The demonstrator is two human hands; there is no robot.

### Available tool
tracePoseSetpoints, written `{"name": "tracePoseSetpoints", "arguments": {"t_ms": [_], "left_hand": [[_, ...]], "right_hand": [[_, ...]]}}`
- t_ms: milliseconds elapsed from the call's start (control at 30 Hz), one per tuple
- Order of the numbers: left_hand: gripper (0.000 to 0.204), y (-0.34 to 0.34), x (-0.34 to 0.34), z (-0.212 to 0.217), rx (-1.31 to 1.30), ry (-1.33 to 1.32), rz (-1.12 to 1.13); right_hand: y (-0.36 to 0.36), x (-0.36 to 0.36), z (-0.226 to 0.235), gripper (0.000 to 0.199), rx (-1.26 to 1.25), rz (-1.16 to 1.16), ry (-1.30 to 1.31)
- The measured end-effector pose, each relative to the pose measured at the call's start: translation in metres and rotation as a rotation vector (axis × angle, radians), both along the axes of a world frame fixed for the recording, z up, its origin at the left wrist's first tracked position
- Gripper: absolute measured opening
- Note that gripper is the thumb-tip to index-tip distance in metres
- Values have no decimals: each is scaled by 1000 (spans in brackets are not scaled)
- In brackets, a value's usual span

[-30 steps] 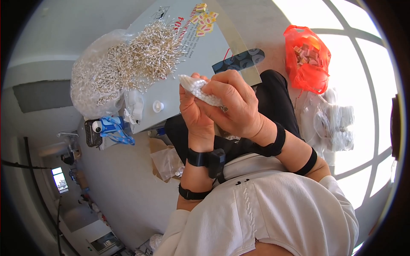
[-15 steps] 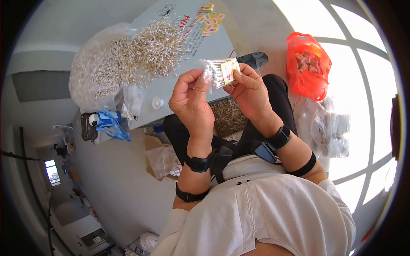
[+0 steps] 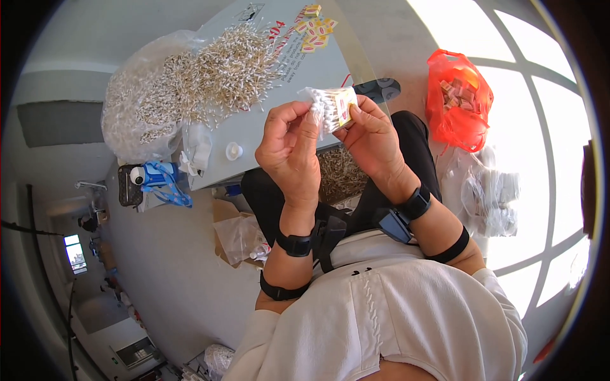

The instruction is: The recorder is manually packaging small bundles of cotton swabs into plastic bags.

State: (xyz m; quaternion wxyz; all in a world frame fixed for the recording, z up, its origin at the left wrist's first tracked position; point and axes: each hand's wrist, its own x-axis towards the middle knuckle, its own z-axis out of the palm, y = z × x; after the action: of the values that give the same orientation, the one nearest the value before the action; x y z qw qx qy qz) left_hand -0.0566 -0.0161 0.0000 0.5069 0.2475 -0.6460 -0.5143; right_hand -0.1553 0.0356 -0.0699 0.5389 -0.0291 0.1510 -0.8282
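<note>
So I've got this little clear pack of cotton swabs (image 3: 326, 110) up in front of me, left hand (image 3: 291, 145) pinching the plastic by the white tips, right hand (image 3: 379, 145) pinching the yellow-and-white card (image 3: 344, 105) end, with a messy swab pile (image 3: 234, 70) beyond on the tabletop (image 3: 251, 129).

From the wearer's head, through the left of two side-by-side fisheye cameras, we look down and forward, upright and unmirrored. A pale top (image 3: 432, 311) fills our foreground below; the left hand (image 3: 292, 145) and right hand (image 3: 376, 141) sit near, mid-frame, with the table (image 3: 219, 166) beyond. Our wide field takes in floor (image 3: 171, 254) on both sides, straight edges bowing toward a dark rim.
</note>
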Motion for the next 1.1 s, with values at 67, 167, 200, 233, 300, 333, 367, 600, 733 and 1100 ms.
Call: {"name": "tracePoseSetpoints", "arguments": {"t_ms": [67, 167, 200, 233, 300, 333, 367, 600, 733, 1100], "left_hand": [[13, 1, 0, 1, -2, -14, 6], [15, 3, -2, 1, -25, -4, -39], [16, 3, -2, 1, -65, -11, -52], [18, 3, -3, 2, -105, -18, -64], [18, 7, -5, 4, -122, -27, -64], [18, 8, -6, 5, -140, -36, -66], [18, 9, -6, 5, -139, -35, -62], [13, 8, -11, 7, -253, -93, -12], [11, 5, -12, 7, -340, -147, 39], [12, -2, -8, 23, -480, -357, -2]], "right_hand": [[0, 0, 0, 15, -17, -6, 5], [-1, 0, -5, 17, -71, 38, -57], [-1, 0, -5, 17, -70, 40, -56], [-1, 0, -5, 18, -101, 61, -85], [-2, 0, -7, 20, -130, 86, -114], [-2, 0, -7, 22, -168, 108, -139], [-1, 0, -8, 25, -206, 131, -164], [-2, 1, -13, 30, -293, 195, -208], [-2, 3, -13, 32, -280, 204, -257], [1, 2, -8, 35, -215, 180, -212]]}}
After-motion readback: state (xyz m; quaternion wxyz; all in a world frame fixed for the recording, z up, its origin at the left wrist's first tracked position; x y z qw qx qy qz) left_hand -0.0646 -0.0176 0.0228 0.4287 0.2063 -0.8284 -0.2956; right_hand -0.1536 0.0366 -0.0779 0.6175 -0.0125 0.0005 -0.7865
